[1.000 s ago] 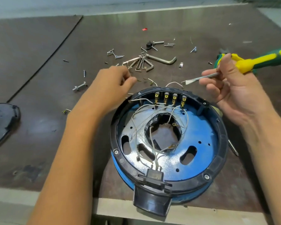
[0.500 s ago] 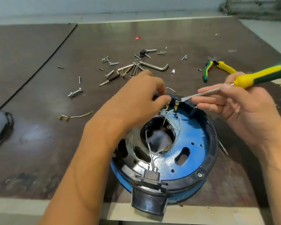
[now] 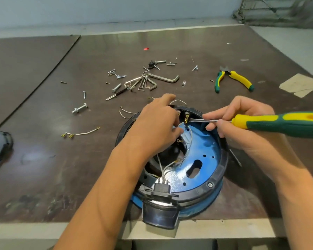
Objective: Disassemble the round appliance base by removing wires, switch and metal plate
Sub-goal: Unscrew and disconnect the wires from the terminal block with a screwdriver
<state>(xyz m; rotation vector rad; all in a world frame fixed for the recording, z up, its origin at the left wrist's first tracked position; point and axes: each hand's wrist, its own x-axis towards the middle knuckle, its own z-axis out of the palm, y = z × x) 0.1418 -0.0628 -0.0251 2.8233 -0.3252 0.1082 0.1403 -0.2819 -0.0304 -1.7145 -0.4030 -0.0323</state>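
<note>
Fingers (image 3: 176, 131) of the left hand (image 3: 157, 123) are curled down over the far side of the round base (image 3: 217, 170), with the tips at the white wires (image 3: 189, 135). Whether a wire is actually pinched cannot be told, as the contact is covered by the hand itself. The screwdriver (image 3: 278, 123) is held by the right hand (image 3: 242, 129). Its shaft is pinched between thumb and index just ahead of the yellow collar, and the other fingers are folded under.

Key relation: the terminals (image 3: 186, 117) are mounted on the far rim, between the two hands and just beside the left fingertips. The screwdriver's long axis is laid almost level, right to left, with the tip aimed at the rightmost visible terminal. The left hand is judged the nearer. The wires are routed from there over the blue metal plate (image 3: 204, 147) to the black block taken to be the switch (image 3: 161, 189) at the near rim.

Not resolved:
- Tip-to-terminal contact is too small to confirm.
- The remaining terminals are hidden under the left hand.
- The base's left half is masked by the left forearm.
- The handle end is cut off at the right edge.

The base is sat at the near edge of the table (image 3: 43, 159).
</note>
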